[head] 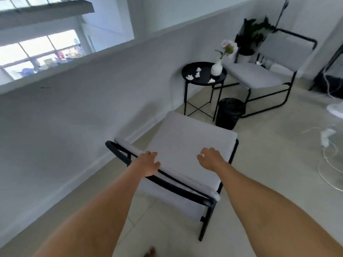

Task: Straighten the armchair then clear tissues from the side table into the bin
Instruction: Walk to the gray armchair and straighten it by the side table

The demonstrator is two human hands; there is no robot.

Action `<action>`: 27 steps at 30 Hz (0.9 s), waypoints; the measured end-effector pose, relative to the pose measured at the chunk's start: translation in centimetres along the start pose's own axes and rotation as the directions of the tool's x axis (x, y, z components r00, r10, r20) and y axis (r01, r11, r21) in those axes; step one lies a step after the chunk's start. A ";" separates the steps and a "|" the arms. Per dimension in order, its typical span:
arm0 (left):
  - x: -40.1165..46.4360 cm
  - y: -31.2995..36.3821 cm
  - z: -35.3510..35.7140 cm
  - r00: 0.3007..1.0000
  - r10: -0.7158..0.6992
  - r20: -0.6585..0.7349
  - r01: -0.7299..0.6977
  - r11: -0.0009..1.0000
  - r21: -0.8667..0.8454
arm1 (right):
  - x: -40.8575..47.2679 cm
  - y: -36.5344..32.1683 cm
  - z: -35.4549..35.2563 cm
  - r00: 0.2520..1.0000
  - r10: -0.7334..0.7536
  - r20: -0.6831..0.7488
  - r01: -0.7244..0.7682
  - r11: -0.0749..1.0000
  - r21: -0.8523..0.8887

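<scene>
A grey-cushioned armchair [187, 138] with a black metal frame stands in front of me, its back toward me, at an angle to the wall. My left hand [148, 163] grips the top of its backrest, fingers curled over the cushion edge. My right hand [209, 158] hangs just over the seat near the right side, fingers loosely bent, holding nothing. Beyond the chair a round black side table [187, 80] carries several crumpled white tissues [189, 77]. A black bin [230, 113] sits on the floor beside the table's legs.
A white vase [216, 68] with a flower stands on the table. A second grey armchair [259, 75] and a dark plant [252, 34] are behind it. A white fan base [335, 108] and loose cables [326, 138] lie at the right. A wall runs along the left.
</scene>
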State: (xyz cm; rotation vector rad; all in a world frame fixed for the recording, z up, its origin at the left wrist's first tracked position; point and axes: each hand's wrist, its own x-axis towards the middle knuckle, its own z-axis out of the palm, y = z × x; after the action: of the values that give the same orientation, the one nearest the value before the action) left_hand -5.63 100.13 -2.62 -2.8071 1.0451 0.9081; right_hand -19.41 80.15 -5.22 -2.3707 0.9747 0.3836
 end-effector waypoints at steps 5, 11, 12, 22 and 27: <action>3.8 -1.5 -0.6 0.982 0.180 0.060 -0.185 0.978 0.092 | -2.0 1.6 3.6 0.980 0.201 0.006 -0.195 0.944 0.265; 6.0 -2.8 1.4 0.946 0.324 0.028 -0.325 0.933 0.157 | -4.8 2.6 8.3 0.973 0.219 -0.079 -0.164 0.883 0.440; 6.2 -3.0 2.0 0.941 0.338 0.016 -0.336 0.928 0.162 | -5.1 2.8 8.9 0.972 0.218 -0.087 -0.158 0.882 0.443; 5.9 -3.2 6.9 0.918 0.391 -0.065 -0.375 0.910 0.179 | -5.6 4.1 11.7 0.973 0.162 -0.164 -0.068 0.881 0.469; 5.9 -3.3 7.2 0.908 0.382 -0.171 -0.358 0.920 0.158 | -5.3 3.5 12.5 0.928 0.200 -0.316 0.025 0.810 0.586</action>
State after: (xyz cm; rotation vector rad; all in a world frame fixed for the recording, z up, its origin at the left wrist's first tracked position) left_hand -3.75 100.69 -12.31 -2.6840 1.6438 0.5562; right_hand -26.26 88.31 -14.28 -1.8512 1.1695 -0.3144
